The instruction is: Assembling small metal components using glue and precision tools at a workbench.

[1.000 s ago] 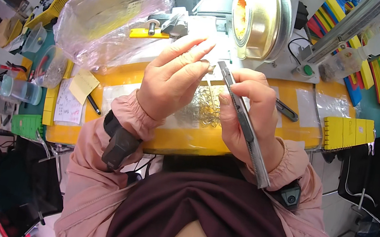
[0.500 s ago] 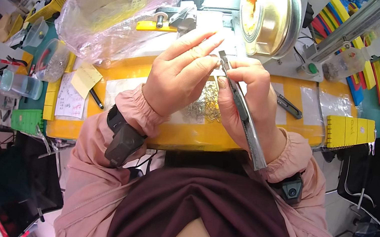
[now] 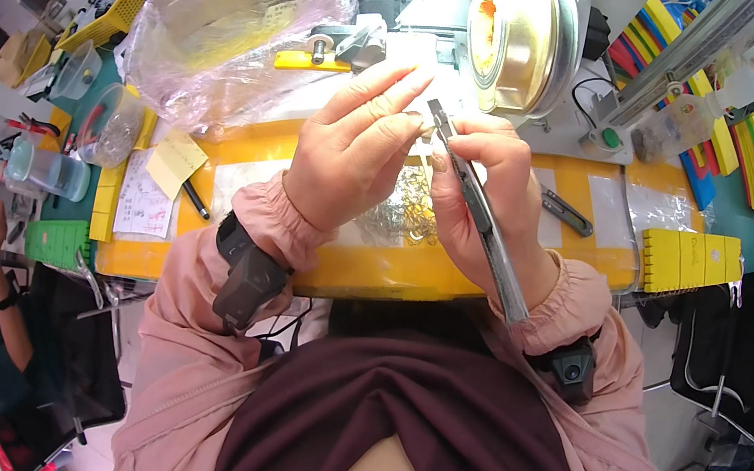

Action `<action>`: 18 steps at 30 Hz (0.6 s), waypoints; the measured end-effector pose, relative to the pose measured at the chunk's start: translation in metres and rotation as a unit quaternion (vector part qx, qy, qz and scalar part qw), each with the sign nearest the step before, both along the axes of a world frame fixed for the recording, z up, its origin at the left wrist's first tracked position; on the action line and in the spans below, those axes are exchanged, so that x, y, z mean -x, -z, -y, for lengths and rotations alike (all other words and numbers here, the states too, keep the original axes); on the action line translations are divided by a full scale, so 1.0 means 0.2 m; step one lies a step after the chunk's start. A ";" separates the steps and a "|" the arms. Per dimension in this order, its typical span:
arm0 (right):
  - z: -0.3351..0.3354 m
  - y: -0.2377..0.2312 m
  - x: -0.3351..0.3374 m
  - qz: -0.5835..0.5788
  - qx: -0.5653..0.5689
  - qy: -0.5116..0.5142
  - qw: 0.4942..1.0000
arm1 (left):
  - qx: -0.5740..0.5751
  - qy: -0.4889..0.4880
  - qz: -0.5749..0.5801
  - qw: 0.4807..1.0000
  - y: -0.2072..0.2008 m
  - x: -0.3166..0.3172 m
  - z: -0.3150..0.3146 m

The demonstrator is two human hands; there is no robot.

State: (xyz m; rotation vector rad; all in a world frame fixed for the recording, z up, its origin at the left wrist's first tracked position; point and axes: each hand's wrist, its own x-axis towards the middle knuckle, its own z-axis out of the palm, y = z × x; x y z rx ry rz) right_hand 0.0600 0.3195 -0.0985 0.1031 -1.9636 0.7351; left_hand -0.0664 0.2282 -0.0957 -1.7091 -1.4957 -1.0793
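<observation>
In my right hand [image 3: 497,181] is a slim dark grey utility knife [image 3: 481,208], gripped slantwise with its far end up at the fingertips and its near end by my wrist. My left hand [image 3: 352,145] pinches thumb against index finger beside the knife's far end, its other fingers stretched out. Whatever sits in that pinch is too small to make out. Below and between the hands lies a pile of small shiny metal pieces [image 3: 410,209] on the yellow-topped bench [image 3: 351,268].
Another utility knife [image 3: 566,210] lies right of my right hand. Ahead stands a round metal-cased machine [image 3: 522,44] under bright light, with a plastic-wrapped bin [image 3: 222,27] to its left. A pen [image 3: 196,200] and yellow note [image 3: 173,161] lie left. A person [image 3: 4,321] sits at far left.
My hands stay close together in nearly the same pose, the knife shifting only slightly. The view has moved a little. At far left, the other person's raised hand has come into sight.
</observation>
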 end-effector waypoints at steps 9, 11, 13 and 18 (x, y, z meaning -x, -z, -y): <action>0.00 0.00 0.02 -0.010 -0.010 0.004 1.000 | 0.006 0.003 -0.004 1.000 0.00 0.01 0.01; 0.03 -0.02 -0.05 0.008 -0.003 -0.007 1.000 | 0.009 0.000 -0.007 1.000 0.01 0.01 0.01; 0.03 -0.02 -0.14 0.023 0.000 -0.005 1.000 | 0.009 0.004 -0.005 1.000 0.01 0.02 0.00; 0.00 0.02 -0.20 0.055 -0.001 -0.003 0.998 | 0.010 0.005 -0.006 1.000 -0.01 0.00 0.01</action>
